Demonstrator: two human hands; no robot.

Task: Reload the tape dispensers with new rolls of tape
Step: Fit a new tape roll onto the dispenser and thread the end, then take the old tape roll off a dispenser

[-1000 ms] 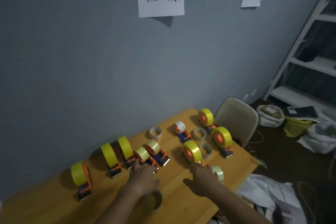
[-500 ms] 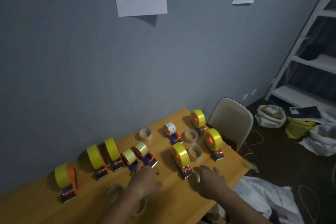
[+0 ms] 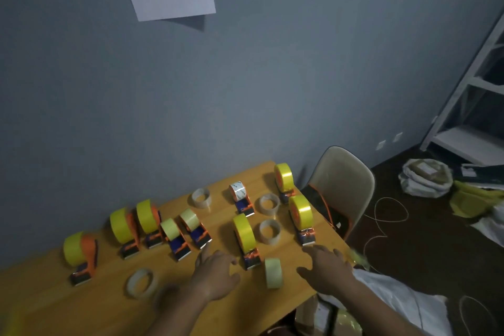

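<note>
Nearest you, both hands hovered low over the wooden table (image 3: 54,300) with nothing in them. Your left hand (image 3: 215,273) had its fingers loosely spread, fingertips reaching toward the base of a dispenser with a thin pale roll (image 3: 197,229). Your right hand (image 3: 326,264) lay flat and relaxed near the table's right edge. Between them a pale tape roll (image 3: 273,273) stood on edge, probably parked within reach as the next refill. A second pale roll (image 3: 141,282) lay flat to your left.

Just beyond stood a dispenser with a full yellow roll (image 3: 245,237), upright on its base, apparently already reloaded. Farther back, more dispensers lined up toward the wall, several carrying yellow tape, and three near-empty cores (image 3: 269,230) lay flat among them, likely the discarded ones. A chair (image 3: 341,185) stood past the far corner.
</note>
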